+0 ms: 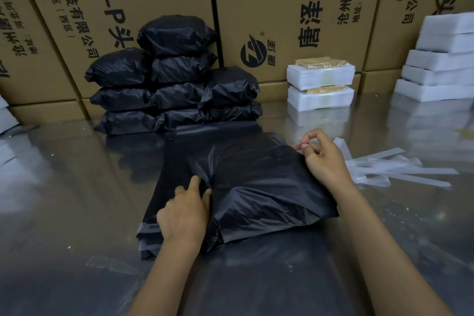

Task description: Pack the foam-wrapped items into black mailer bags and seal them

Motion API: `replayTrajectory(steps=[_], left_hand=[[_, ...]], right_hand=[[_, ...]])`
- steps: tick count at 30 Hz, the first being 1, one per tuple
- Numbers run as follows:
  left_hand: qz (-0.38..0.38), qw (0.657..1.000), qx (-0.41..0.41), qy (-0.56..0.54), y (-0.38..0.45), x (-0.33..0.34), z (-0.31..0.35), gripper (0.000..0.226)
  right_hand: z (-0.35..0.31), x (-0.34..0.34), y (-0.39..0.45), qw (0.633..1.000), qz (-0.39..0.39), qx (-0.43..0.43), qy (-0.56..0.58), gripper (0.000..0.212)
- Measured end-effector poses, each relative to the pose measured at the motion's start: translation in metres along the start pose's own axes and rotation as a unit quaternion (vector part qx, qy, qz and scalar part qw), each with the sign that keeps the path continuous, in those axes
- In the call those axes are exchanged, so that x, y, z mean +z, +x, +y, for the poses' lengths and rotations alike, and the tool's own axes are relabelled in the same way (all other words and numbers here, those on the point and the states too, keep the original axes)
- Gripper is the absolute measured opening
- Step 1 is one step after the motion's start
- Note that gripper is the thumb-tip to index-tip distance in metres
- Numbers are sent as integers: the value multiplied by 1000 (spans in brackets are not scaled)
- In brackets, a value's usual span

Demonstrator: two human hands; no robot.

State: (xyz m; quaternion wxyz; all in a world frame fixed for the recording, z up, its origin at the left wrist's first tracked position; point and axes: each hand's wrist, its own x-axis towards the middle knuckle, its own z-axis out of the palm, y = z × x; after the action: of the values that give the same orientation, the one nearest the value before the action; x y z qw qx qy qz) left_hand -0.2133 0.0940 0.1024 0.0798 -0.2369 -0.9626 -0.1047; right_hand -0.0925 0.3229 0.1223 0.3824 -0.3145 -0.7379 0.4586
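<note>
A filled black mailer bag lies in front of me on a stack of flat empty black bags. My left hand pinches a fold of the filled bag at its left side. My right hand rests on the bag's right far corner, its fingertips pinching a thin clear strip at the bag's edge. Two foam-wrapped items stand stacked at the back centre-right. A taller stack of foam-wrapped items stands at the far right.
Several sealed black bags are piled at the back against large printed cardboard boxes. Peeled white seal strips lie scattered to the right of my right hand. The shiny metal table reflects everything.
</note>
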Motion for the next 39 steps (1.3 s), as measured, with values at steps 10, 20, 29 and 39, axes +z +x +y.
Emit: replayTrajectory(steps=[10,20,29,39], left_hand=[[129,917,205,-317,9,-44,33,31],[-215,926,309,-10,42,-34,143,57],[-241,935,257,40,55,-33,171,75],[-174,968,179,-24,36,-28,174,74]], right_hand=[[29,-29,6,999,44,10,4,28],[40,-48,10,986,138,32,-91,8],[52,-58,5,929,265,78,-246,17],[46,-55,-4,905,250,126,-320,38]])
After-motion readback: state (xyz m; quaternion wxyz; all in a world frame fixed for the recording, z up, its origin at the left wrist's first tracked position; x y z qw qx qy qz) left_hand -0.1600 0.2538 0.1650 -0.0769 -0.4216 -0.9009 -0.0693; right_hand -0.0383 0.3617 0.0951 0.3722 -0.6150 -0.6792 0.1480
